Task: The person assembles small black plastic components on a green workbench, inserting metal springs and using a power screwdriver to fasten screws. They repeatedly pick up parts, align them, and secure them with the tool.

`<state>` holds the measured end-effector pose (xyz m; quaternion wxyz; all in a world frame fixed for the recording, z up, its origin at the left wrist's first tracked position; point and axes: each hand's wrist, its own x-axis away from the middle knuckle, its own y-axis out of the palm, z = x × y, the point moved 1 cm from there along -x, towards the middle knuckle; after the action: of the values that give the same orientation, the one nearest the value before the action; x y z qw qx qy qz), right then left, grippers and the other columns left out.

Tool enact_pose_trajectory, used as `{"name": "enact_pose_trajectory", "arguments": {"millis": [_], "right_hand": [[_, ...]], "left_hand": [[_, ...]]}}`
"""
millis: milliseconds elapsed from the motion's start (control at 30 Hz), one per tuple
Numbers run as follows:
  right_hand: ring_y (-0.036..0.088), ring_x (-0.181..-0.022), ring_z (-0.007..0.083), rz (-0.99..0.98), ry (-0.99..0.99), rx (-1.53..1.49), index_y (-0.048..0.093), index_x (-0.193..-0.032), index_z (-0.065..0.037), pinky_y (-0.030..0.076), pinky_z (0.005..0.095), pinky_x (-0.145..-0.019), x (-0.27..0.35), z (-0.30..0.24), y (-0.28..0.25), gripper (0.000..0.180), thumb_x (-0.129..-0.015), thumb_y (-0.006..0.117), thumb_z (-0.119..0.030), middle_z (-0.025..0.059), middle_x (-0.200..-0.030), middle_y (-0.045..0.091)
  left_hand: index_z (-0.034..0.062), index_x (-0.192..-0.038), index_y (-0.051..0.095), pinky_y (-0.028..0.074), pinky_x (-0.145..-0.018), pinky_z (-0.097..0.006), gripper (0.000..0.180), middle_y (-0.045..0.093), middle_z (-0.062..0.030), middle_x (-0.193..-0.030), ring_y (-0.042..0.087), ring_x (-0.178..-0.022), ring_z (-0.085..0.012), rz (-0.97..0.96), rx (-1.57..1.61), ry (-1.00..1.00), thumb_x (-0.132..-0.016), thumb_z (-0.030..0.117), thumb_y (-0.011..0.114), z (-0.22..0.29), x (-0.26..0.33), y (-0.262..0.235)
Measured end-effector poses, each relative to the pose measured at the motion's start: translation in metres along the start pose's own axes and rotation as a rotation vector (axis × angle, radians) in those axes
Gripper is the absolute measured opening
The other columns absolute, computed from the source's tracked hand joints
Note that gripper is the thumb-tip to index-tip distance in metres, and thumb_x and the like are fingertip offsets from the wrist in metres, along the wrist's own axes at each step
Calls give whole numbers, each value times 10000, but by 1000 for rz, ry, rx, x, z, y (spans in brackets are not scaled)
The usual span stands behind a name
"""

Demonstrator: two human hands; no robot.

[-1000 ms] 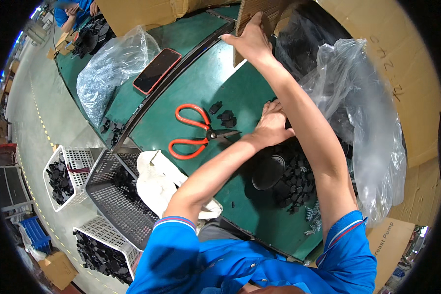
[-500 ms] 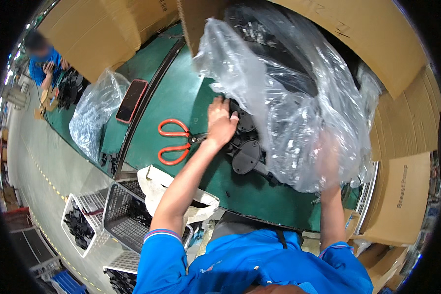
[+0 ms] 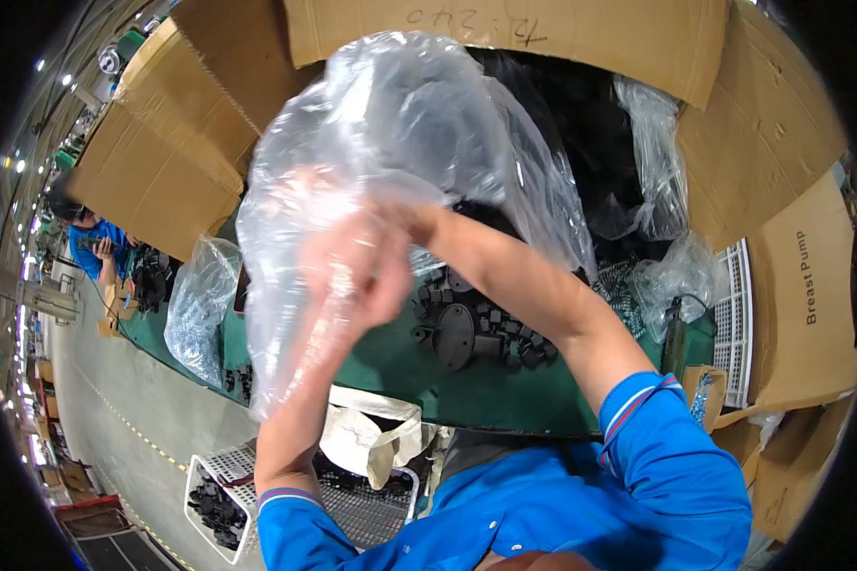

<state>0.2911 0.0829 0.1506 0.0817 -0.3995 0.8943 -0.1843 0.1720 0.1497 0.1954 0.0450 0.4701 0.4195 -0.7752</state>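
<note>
A large clear plastic bag (image 3: 400, 105), lifted and bulging, hangs over the left part of the green table (image 3: 428, 404). My left hand (image 3: 362, 271) is blurred but looks closed on the bag's film. My right hand (image 3: 395, 219) crosses in from the right against the bag, its fingers smeared and partly behind the film. Below my right forearm lie a flat black oval plastic part (image 3: 454, 336) and several small black blocks (image 3: 516, 333). The bag and my arms hide the table's left part.
Cardboard flaps (image 3: 505, 29) surround a dark opening with black plastic sheet at the back. Springs (image 3: 619, 276), a small clear bag (image 3: 671, 285) and a white crate (image 3: 731, 324) are at right. A basket of black parts (image 3: 217, 509) stands lower left. Another person (image 3: 100, 243) works far left.
The plastic bag has been lifted and swung left. My right hand has crossed over to my left hand, which has left the black parts. The orange-handled scissors are now hidden; small blocks show.
</note>
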Motion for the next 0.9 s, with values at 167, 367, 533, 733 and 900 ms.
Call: {"name": "enact_pose_trajectory", "arguments": {"millis": [167, 367, 533, 733, 900], "right_hand": [[503, -1291, 287, -421, -2, 327, 594, -1244, 13, 414, 420, -1062, 8, -23, 63, 367, -912, 594, -143, 235, -1377, 525], [577, -1201, 376, -311, -353, 571, 684, -1177, -95, 493, 433, -968, 84, -21, -6, 368, -849, 667, -259, 226, -1385, 541], [657, -1011, 245, 673, 32, 126, 675, -1219, -84, 533, 382, -873, 55, 75, -174, 437, -901, 732, -379, 114, -1036, 706], [575, -1150, 220, 776, 201, -344, 583, -1352, -117, 516, 436, -946, -55, 235, -316, 573, -883, 695, -426, 161, -1317, 592], [600, -994, 222, 703, 62, -244, 611, -1300, -78, 534, 397, -828, -122, 201, -285, 470, -862, 679, -233, 156, -1205, 637]], "left_hand": [[162, -1544, 327, 266, -1164, -525, 980, 532, -255, -1342, 324, -1418, -424, -160, -555, -5, -733, 355, 842, -73, -50, 30], [127, -1499, 362, 388, -1091, -508, 802, 528, -244, -1382, 475, -1305, -420, -401, -600, -316, -799, 212, 745, -224, -5, 57], [44, -1322, 571, 477, -972, -484, 456, 593, -167, -1293, 604, -1120, -379, -447, -20, -552, -913, 238, 621, -252, 47, 43], [65, -1225, 634, 515, -900, -449, 438, 633, -105, -1187, 629, -1048, -304, -588, -22, -119, -839, 267, 680, -104, 65, -19], [93, -1182, 655, 516, -909, -460, 445, 665, -103, -1075, 644, -1027, -305, -980, -27, -135, -761, 226, 709, -9, 100, -43]]}}
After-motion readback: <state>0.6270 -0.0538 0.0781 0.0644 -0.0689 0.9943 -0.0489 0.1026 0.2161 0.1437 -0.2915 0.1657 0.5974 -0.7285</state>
